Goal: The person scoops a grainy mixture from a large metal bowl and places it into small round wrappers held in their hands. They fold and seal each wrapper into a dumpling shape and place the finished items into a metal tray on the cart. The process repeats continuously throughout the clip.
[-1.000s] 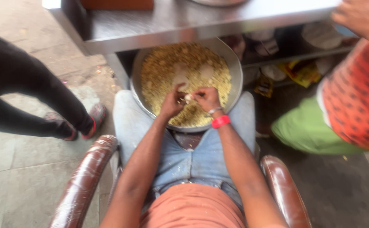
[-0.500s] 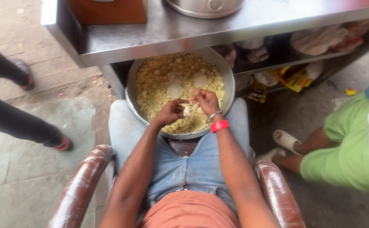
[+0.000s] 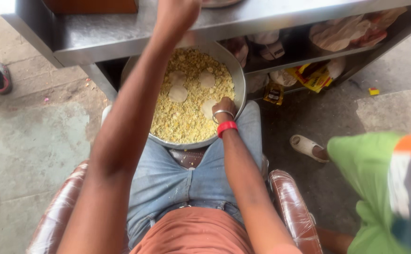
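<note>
Head view: right hand (image 3: 224,107) on round, axisless pan (image 3: 237,80) rim.

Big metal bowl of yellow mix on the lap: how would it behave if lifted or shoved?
The metal bowl is wide and nearly full of crumbly yellow mix, so probably heavy. It rests on the knees, not a flat surface, so a shove may tip it. The smooth rim looks slippery.

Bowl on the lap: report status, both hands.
Left hand raised to the steel counter, grip hidden. Right hand on a flat dough disc in the bowl. Nothing blocking.
</note>
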